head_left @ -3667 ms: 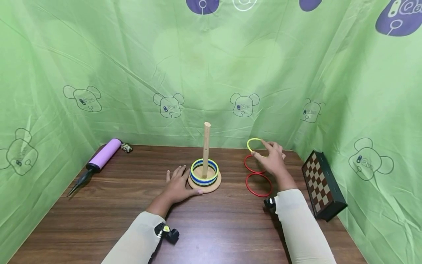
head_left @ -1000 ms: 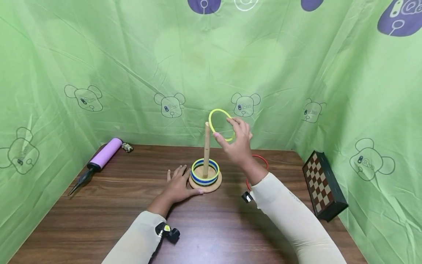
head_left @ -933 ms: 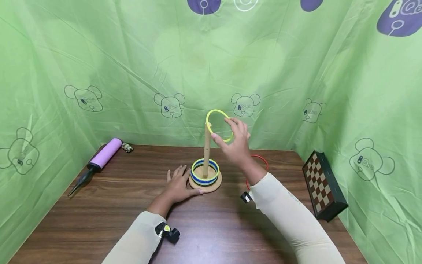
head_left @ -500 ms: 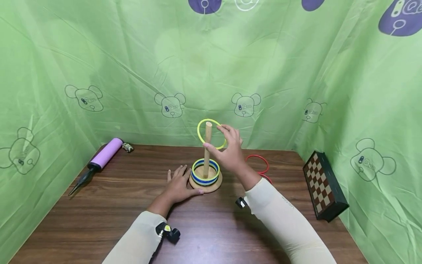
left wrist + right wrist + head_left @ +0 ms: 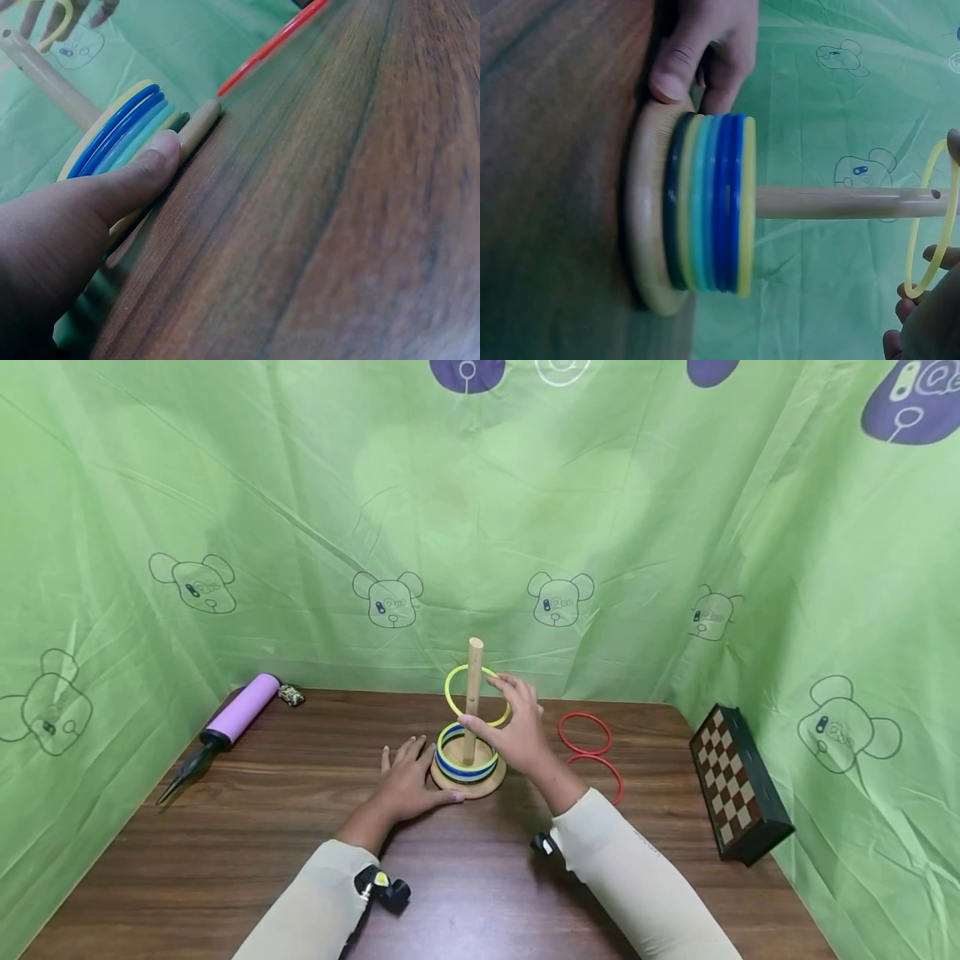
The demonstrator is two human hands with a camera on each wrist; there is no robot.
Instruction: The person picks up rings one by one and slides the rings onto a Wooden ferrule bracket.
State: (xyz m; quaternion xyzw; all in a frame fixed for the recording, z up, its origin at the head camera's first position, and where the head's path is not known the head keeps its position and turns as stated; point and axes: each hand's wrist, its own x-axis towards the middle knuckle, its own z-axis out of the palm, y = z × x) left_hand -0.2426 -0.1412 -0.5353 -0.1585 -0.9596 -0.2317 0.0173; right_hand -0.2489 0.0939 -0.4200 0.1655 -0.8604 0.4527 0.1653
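The right hand (image 5: 517,735) pinched a thin yellow plastic ring (image 5: 476,695) that encircled the upright wooden peg (image 5: 472,693), partway down it. The left hand (image 5: 408,781) lay flat and relaxed on the dark wooden bench (image 5: 225,827), thumb touching the round wooden base (image 5: 467,783) stacked with blue and yellow rings (image 5: 465,762).

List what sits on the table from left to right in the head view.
Purple pump → left hand → wooden peg stand → red rings → chessboard box.
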